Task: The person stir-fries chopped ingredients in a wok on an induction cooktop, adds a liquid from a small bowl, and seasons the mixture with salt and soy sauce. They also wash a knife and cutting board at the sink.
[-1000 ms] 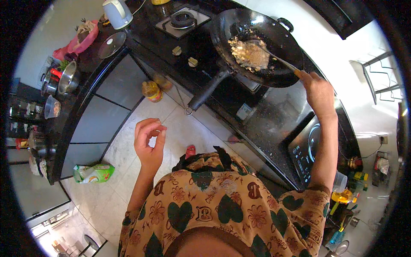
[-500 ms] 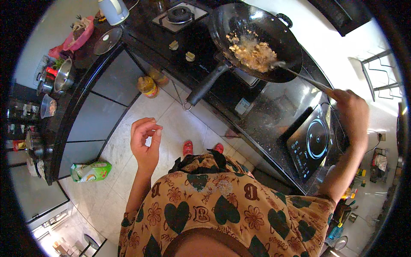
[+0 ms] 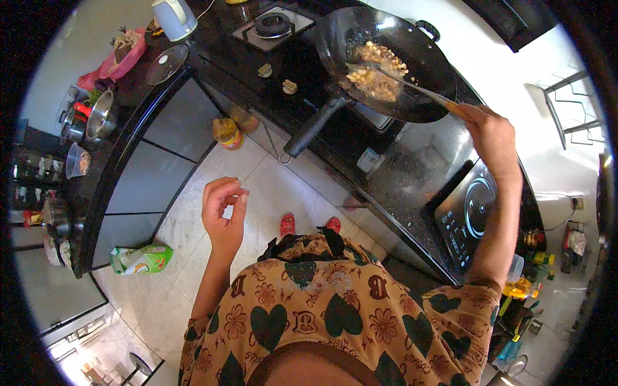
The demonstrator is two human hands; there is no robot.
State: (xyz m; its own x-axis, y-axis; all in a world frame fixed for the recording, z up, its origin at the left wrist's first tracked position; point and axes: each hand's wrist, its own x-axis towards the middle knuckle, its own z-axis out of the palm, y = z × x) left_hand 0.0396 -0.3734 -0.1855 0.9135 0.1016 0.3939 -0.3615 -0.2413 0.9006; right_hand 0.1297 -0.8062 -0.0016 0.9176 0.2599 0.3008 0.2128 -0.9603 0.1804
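My right hand (image 3: 492,136) is closed around the wooden handle of a metal cooking spatula (image 3: 418,88). Its blade rests among browned, chopped pieces of food (image 3: 376,82) inside a large black wok (image 3: 425,58). The wok sits over a burner on the black gas hob, its long black handle (image 3: 314,128) pointing back toward me. Over the floor, in front of my body, my left hand (image 3: 224,209) hangs in the air with loosely curled fingers. It holds nothing, and a gap shows between thumb and fingers.
An induction cooker (image 3: 473,209) lies on the counter beneath my right forearm. A second burner (image 3: 273,26) and two knobs are left of the wok. Farther left stand a glass lid (image 3: 167,64), blue kettle (image 3: 174,19) and steel bowl (image 3: 100,114). An oil bottle (image 3: 226,133) is on the floor.
My right hand has moved left and slightly up, bringing the spatula blade leftward across the wok. The food is bunched differently. My left hand stays nearly where it was.
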